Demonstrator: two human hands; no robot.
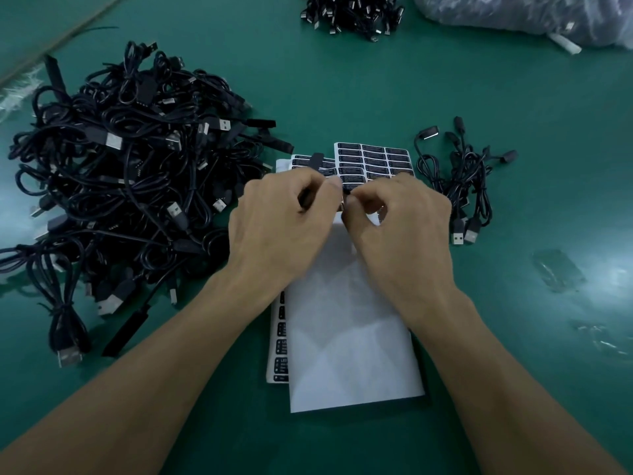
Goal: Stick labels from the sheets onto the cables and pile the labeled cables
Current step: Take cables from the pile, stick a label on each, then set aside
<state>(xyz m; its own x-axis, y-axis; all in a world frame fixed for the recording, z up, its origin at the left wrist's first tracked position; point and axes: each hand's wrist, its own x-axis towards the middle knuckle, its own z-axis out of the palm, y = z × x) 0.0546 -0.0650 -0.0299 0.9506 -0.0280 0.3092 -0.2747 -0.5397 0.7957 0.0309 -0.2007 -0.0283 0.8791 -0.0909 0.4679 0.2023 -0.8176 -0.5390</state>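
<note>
Green desk fills the view, and the biggest thing on it is the big heap of cables, a black tangle of cords and USB plugs spread over the left side, reaching almost to the middle.

Next, dead centre and running toward the near edge, a blank white sheet lies flat, with both forearms coming in over it. Up in the far right corner there is a clear plastic bag, cut off by the frame, with dark contents too blurred to name.

Now the hands, right over the far end of that white sheet. The left hand has its fingers curled in, thumb and fingertips closed. The right hand mirrors it, fingers bent, thumb and forefinger pinched, and the two sets of fingertips meet, touching in the middle.

To the right of the hands, a small bunch of cables lies a little apart from them, plugs pointing at the near edge. At the far edge, another cable pile is partly out of shot.

Just beyond the knuckles is a label sheet, rows of black labels on white. A second label sheet peeks out from under the left edge of the white sheet.

Smallest of all is the held cable. Its black end pokes up above the left hand, and both hands pinch it where the fingertips meet. Whether a label is in that pinch, I cannot tell.
</note>
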